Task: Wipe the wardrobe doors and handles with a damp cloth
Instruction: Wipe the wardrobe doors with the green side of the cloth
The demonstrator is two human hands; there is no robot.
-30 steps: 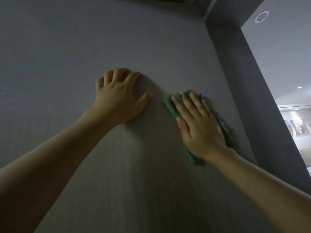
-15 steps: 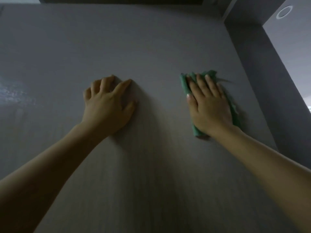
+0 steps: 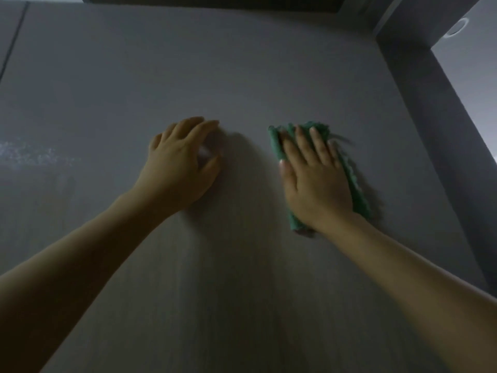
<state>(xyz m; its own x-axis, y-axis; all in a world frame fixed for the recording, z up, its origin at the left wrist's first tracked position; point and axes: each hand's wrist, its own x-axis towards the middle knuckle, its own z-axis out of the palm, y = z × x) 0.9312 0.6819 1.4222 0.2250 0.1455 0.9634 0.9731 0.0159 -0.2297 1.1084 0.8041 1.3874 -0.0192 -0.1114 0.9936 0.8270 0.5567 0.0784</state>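
Observation:
A large grey wardrobe door fills the view, seen from below. My right hand lies flat on a folded green cloth, pressing it against the door's upper right part. The cloth shows around the fingertips, along the right of the hand and below the wrist. My left hand rests on the bare door to the left of the cloth, fingers slightly curled and apart, holding nothing. No handle is in view.
A vertical seam to a neighbouring door runs at the far left. A damp, shiny streak marks the door at the left. A dark side panel bounds the door on the right, with a ceiling light beyond.
My right hand has slid the cloth upward and back to the left across the door. My left hand has stayed pressed on the door; the view has tilted higher, toward the door's top.

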